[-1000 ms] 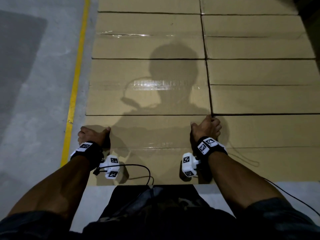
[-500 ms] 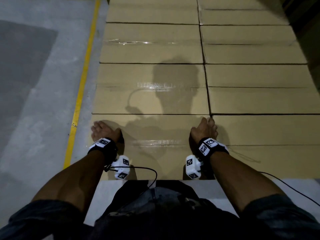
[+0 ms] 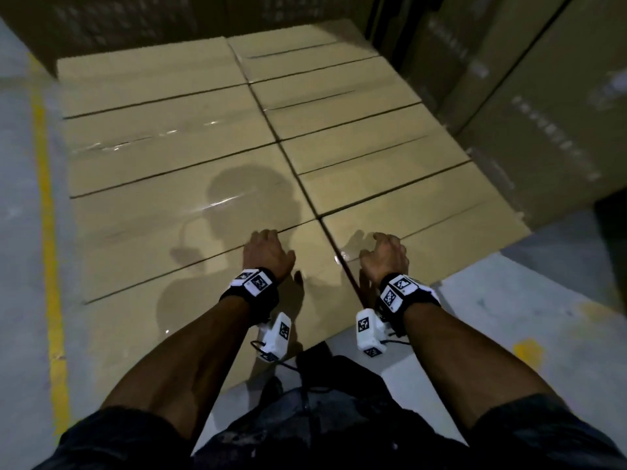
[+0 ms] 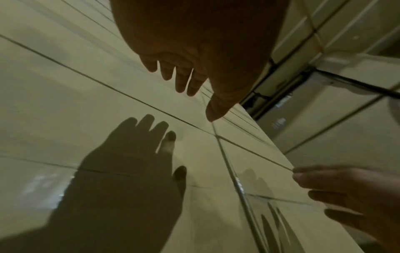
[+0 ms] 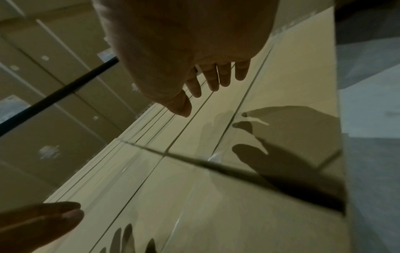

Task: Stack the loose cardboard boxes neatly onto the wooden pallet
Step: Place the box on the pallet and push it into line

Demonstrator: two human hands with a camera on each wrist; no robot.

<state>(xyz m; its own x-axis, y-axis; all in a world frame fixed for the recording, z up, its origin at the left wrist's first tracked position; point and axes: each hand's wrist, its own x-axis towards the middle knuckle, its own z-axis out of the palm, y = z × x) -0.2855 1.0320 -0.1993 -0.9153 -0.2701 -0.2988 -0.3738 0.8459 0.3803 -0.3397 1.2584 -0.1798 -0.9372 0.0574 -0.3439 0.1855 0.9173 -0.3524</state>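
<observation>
Your left hand (image 3: 268, 252) was held out over the top of the cardboard boxes (image 3: 176, 184), palm down. It was open, with the fingers (image 4: 181, 80) straight and a little apart. It held nothing. In the left wrist view there was a gap between your hand and its shadow (image 4: 134, 154) on the box top, so it seemed to be just above the box and not touching it.

Your right hand (image 3: 385, 257) was just to the right of it, over the next box on the right. It was open too. Its fingers (image 5: 218, 77) were spread and hung down a little, loose. It held nothing. I could not tell if any fingertip touched the box.

A dark line (image 3: 325, 228) where two boxes meet ran away from you between your two hands.

The boxes lay flat in two rows, side by side and tight together. They reached from just in front of you to the far end. Shiny tape (image 3: 142, 140) ran along the tops of some of them. The pallet could not be seen.

The gray floor (image 3: 20, 232) was on the left with a yellow line (image 3: 47, 232) painted on it. More floor showed on the near right. Tall stacks of boxes (image 3: 543, 113) stood on the far right.

Each of your wrists had a black band (image 3: 252, 286) with a small white camera block (image 3: 276, 337) under it.
</observation>
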